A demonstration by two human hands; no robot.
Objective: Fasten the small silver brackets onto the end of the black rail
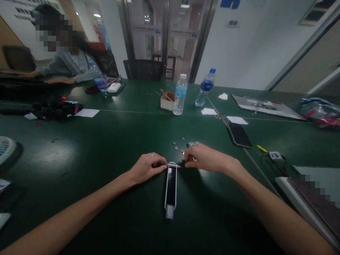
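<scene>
A long, narrow white frame [166, 191] lies on the dark green table, with a grey block [169, 211] at its near end. A thin metal rod [174, 165] crosses its far end. My left hand [147, 167] is closed in a pinch on the rod's left end. Just off the rod's right end, my right hand [205, 156] has its fingers drawn together; whatever may be in them is too small to make out. Several small nuts [176, 147] are scattered beyond the frame. Partly behind my right hand sits a small metal piece [191, 144].
Two water bottles [180, 95] and a small wooden box [167, 102] stand farther back. A phone [239, 134] and a grey board [268, 106] lie to the right. A person [71, 63] sits at the far left, behind a black bundle [54, 108].
</scene>
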